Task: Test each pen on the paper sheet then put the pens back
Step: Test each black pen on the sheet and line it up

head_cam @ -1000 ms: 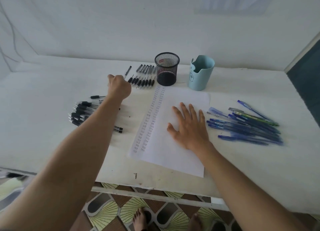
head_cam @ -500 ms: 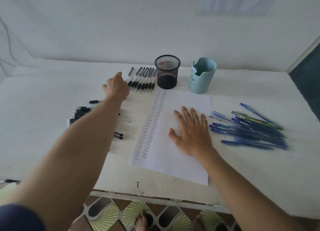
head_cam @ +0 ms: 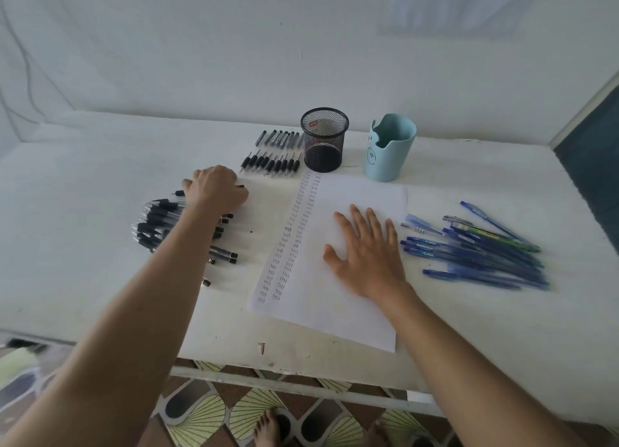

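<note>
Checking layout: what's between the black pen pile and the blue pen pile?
Head view: the paper sheet, with the right hand flat on it, lies between the black pens and blue pens.

White counter [head_cam: 83, 245], white paper sheet [head_cam: 351, 299], black mesh cup [head_cam: 324, 140], pale blue cup [head_cam: 390, 148], blue pens [head_cam: 475, 249] at right, black pens [head_cam: 160, 222] at left.

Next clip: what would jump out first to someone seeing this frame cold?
The paper sheet at the table's centre, with two columns of small handwriting down its left side and the right hand spread flat on it. Black pens are heaped at left, where the left hand curls over them; blue pens fan out at right.
</note>
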A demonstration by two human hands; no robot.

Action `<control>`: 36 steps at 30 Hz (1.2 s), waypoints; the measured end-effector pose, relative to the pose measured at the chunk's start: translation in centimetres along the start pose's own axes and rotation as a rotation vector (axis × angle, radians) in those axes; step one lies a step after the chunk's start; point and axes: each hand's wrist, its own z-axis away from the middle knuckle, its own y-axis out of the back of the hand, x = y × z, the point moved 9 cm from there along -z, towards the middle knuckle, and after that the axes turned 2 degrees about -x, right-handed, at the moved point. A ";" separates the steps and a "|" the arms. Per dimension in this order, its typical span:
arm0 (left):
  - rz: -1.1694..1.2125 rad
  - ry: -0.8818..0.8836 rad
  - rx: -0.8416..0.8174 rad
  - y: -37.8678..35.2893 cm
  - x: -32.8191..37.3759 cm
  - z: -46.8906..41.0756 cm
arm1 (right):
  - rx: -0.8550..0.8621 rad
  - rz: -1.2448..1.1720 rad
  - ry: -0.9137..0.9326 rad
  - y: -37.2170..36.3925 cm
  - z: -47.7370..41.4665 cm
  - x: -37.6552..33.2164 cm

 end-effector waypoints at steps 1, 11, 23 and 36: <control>0.034 -0.003 0.009 0.0 -0.2 0.2 | 0.001 0.000 0.001 0.0 0.0 0.0; 0.226 -0.388 0.330 3.4 3.1 3.1 | -0.006 0.010 0.004 0.0 0.0 -0.1; 0.594 -0.705 0.178 4.6 10.8 11.8 | -0.001 0.029 0.010 0.0 0.0 -0.1; 0.773 -0.564 0.176 3.9 9.7 15.6 | 0.038 -0.022 0.028 0.4 0.2 -0.1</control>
